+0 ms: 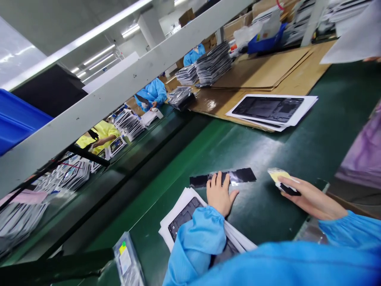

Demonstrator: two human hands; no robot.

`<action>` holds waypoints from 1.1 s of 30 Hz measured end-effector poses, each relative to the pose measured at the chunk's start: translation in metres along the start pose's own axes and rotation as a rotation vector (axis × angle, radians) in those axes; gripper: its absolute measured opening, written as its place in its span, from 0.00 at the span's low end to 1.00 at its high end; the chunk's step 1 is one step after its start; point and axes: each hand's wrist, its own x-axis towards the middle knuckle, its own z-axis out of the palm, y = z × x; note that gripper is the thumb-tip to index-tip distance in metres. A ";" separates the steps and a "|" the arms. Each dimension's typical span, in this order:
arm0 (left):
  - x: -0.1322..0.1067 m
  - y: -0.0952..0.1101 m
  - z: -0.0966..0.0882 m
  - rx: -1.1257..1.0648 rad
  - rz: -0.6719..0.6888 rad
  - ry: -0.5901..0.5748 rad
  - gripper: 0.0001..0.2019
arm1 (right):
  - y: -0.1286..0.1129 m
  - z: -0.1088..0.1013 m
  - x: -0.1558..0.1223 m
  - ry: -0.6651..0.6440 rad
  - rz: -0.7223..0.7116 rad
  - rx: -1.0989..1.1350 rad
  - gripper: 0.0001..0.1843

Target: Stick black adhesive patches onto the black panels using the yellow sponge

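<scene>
My left hand (219, 194) lies with fingers spread on a clear film strip that carries black rectangles (244, 175), flat on the green tabletop (253, 214). Under my left forearm is a stack of white sheets with a black, frame-like panel (183, 216) on top; my sleeve covers much of it. To the right, my right hand (312, 200) is closed on a small yellow, white and black piece (279, 174), held apart from the strip. Its exact kind does not show.
Another black panel on white sheets (268, 108) sits beyond the strip, by flat brown cardboard (256, 73). A clear plastic packet (127, 260) lies at the lower left. A pale metal beam (133, 75) crosses above. Co-workers in blue (153, 93) and yellow (102, 133) sit farther along.
</scene>
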 end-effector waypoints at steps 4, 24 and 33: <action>-0.002 0.001 -0.002 -0.027 0.000 0.035 0.31 | -0.013 0.012 0.000 -0.134 0.092 0.050 0.16; 0.005 0.016 -0.032 -0.318 -0.074 -0.010 0.26 | -0.013 0.076 0.032 -0.627 0.064 0.265 0.24; -0.005 0.000 -0.062 0.036 0.069 -0.222 0.22 | -0.025 0.069 0.044 -0.690 0.076 0.133 0.25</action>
